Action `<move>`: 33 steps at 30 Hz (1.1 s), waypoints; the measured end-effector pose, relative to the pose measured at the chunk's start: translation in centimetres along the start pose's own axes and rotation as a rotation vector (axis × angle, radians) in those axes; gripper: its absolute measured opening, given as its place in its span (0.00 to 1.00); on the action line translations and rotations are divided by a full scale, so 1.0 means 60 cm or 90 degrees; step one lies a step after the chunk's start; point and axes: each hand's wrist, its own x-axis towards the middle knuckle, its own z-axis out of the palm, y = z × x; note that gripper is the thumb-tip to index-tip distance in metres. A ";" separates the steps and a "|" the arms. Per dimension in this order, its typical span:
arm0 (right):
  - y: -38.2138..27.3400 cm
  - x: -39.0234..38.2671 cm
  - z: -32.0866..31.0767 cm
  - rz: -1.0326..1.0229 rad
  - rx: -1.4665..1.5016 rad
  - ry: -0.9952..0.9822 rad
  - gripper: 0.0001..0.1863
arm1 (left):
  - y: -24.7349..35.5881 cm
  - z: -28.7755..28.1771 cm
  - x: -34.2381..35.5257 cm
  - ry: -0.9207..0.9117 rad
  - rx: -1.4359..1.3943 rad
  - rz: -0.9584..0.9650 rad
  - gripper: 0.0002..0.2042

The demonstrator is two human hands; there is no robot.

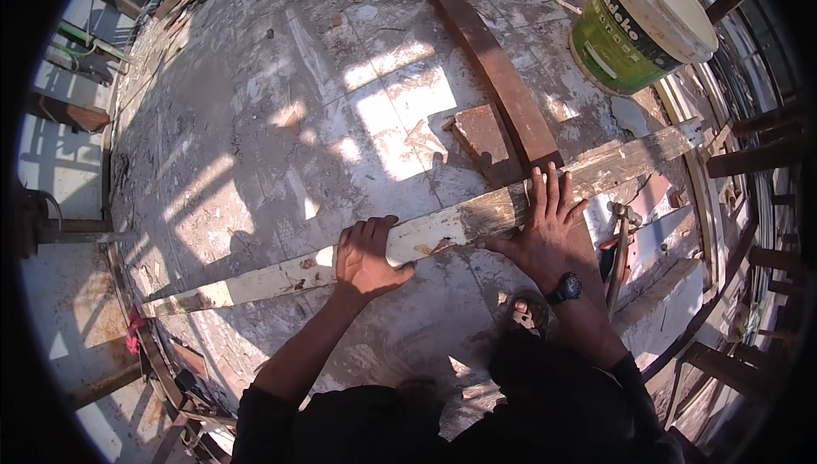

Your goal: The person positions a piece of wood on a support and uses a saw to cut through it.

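While your left hand (366,258) half-curls over the pale plank (464,224) at the brown beam (489,51), grip unclear, and your right hand (547,230) lies there, fingers (553,200) spread, uneven pressure could tip it.

Brown beam (481,51) cut off at upper edge; plank (451,226) partly hidden under fingers (552,191).

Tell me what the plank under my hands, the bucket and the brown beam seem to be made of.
Plank: wood, apparently, with worn whitish paint or coating; darker weathered patches show through. Bucket: probably plastic, as its smooth, rounded wall and pale rim suggest. Beam: likely wood, reddish brown with straight edges, though painted metal can't be ruled out.
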 end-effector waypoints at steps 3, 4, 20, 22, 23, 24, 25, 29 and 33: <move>0.020 -0.007 -0.001 0.024 -0.038 0.044 0.76 | 0.014 -0.026 0.025 -0.068 -0.001 -0.006 0.38; 0.010 -0.010 0.005 0.018 -0.052 0.032 0.77 | 0.003 -0.024 0.008 -0.054 -0.004 -0.010 0.38; 0.005 -0.027 0.014 -0.033 -0.150 0.071 0.72 | -0.003 -0.014 -0.031 -0.066 -0.040 -0.031 0.48; -0.008 -0.030 0.000 -0.022 -0.146 0.046 0.71 | -0.007 -0.013 -0.026 -0.064 -0.020 -0.016 0.48; 0.000 -0.020 -0.004 -0.004 -0.150 0.057 0.71 | -0.001 -0.005 0.000 -0.056 -0.011 0.012 0.48; 0.019 -0.017 -0.006 0.014 -0.115 0.049 0.71 | 0.015 -0.005 0.019 -0.046 -0.003 0.023 0.48; 0.039 -0.013 -0.006 0.040 -0.078 0.044 0.71 | 0.024 -0.013 0.033 -0.040 0.004 0.039 0.47; -0.012 -0.006 0.005 -0.032 -0.025 -0.003 0.72 | 0.028 -0.050 0.021 -0.016 -0.077 -0.055 0.43; 0.009 -0.002 -0.002 -0.028 0.000 -0.009 0.72 | 0.101 -0.030 0.078 -0.058 -0.123 -0.012 0.42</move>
